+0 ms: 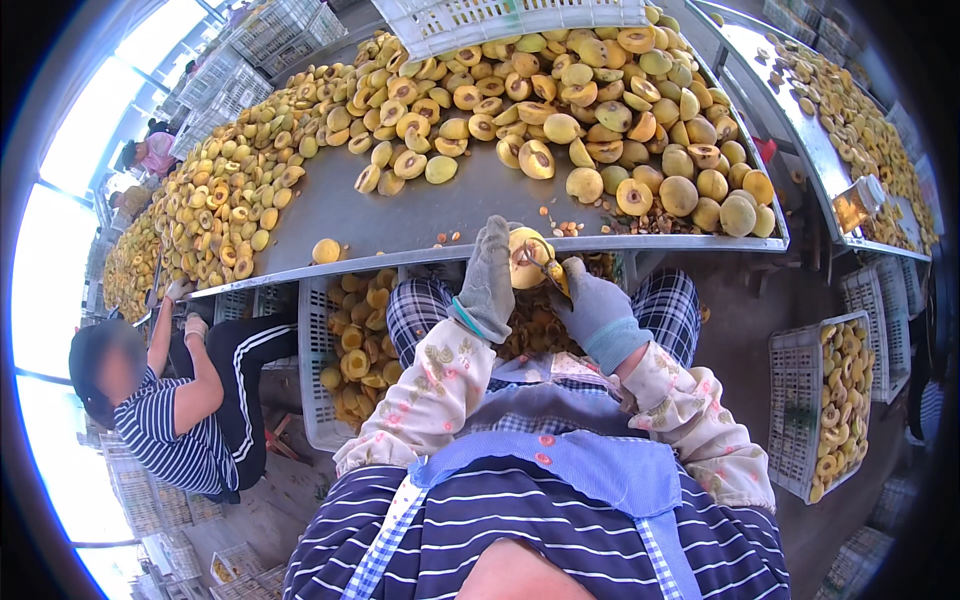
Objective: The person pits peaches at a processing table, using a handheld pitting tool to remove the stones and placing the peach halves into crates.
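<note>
My left hand (487,281), in a grey knit glove, holds a halved yellow stone fruit (525,271) just below the metal table's front edge. A curved metal pitting tool with a yellow handle (556,274) is gripped in my gloved right hand (596,307). Its bent loop lies against the fruit's cut face, over the reddish hollow. Beneath my hands, between my knees, more fruit halves (536,326) are partly hidden by my hands and apron. Loose pits (568,226) lie on the table just beyond the tool.
Halved fruit is heaped across the metal table (337,202), with a white plastic crate (510,22) behind. A crate of fruit halves (319,390) stands at my left knee, another (795,412) on the right floor. A co-worker (180,405) sits at left; a jar (859,202) stands on the right table.
</note>
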Available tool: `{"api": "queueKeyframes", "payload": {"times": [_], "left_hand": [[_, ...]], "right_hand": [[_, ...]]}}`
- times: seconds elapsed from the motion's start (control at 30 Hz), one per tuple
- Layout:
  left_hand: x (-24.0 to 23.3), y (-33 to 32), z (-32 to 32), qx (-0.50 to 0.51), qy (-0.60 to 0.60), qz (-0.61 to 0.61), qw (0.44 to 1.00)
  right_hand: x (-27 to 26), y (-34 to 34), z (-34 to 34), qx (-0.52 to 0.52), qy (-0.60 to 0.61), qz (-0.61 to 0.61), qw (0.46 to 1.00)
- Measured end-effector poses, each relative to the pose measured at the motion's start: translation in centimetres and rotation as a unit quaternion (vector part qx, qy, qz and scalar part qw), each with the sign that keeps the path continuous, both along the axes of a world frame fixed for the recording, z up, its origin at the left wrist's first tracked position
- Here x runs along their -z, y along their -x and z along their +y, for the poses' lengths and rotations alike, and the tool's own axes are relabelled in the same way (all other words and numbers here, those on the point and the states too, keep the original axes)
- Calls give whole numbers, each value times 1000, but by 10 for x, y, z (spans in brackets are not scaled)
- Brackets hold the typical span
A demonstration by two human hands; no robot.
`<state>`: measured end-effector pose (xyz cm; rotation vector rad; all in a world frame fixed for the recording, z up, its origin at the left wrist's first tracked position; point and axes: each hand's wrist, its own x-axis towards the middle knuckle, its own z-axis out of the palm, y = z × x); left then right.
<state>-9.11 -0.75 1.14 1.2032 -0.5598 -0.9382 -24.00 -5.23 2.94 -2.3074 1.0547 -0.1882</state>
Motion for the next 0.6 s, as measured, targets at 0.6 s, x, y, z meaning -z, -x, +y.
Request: {"api": "queueKeyframes", "payload": {"times": [0.6], "left_hand": [[-2, 28, 20, -57, 42, -39, 997]], "right_hand": [[7, 2, 16, -85, -144, -22, 986]]}}
